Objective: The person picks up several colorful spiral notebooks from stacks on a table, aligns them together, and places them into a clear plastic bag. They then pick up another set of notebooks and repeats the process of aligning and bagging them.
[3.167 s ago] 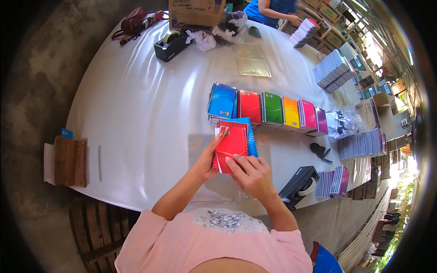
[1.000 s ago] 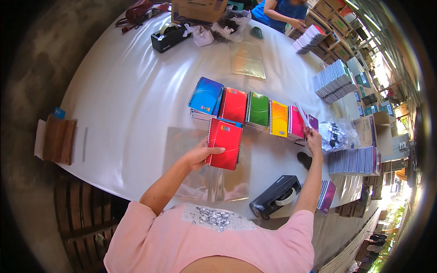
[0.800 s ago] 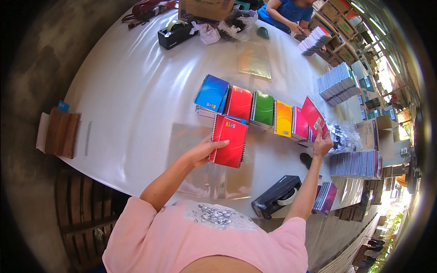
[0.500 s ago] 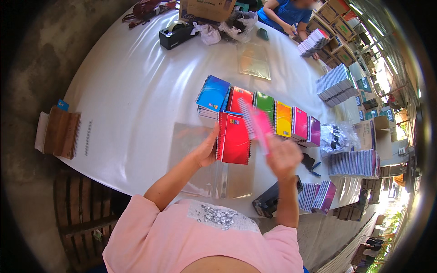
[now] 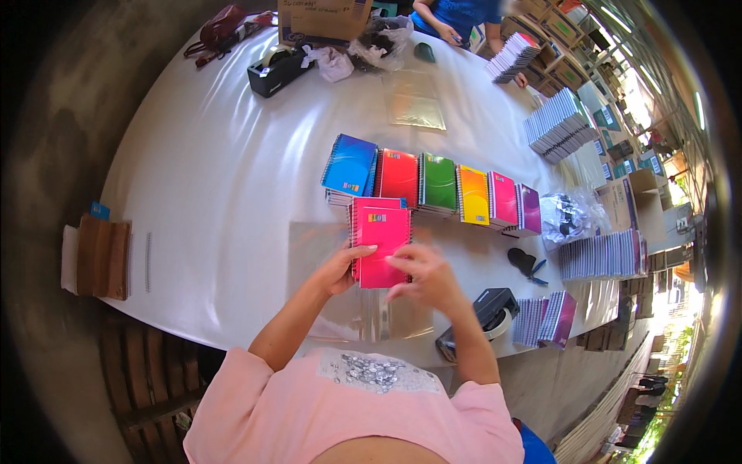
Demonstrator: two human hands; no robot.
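My left hand (image 5: 338,269) grips the left edge of a small bundle of spiral notebooks, its thumb on top. A pink notebook (image 5: 385,236) is the uppermost, and a reddish cover (image 5: 377,203) shows just beyond it. My right hand (image 5: 427,277) is over the pink notebook's right side, fingers apart and slightly blurred. Beyond the bundle runs a row of notebook stacks: blue (image 5: 349,164), red (image 5: 397,176), green (image 5: 438,182), yellow (image 5: 473,195), another pink (image 5: 502,198) and purple (image 5: 529,209). Clear plastic (image 5: 315,246) lies beneath my hands.
A black tape dispenser (image 5: 495,303) and blue-handled pliers (image 5: 539,271) lie to the right, near more notebook stacks (image 5: 603,257). Another dispenser (image 5: 274,73) and a cardboard box (image 5: 323,22) stand at the far side. A person in blue (image 5: 456,14) works across the white table (image 5: 201,193).
My right hand has brought the pink notebook leftward onto the red one in my left hand and loosened its fingers. The whole view has shifted slightly.
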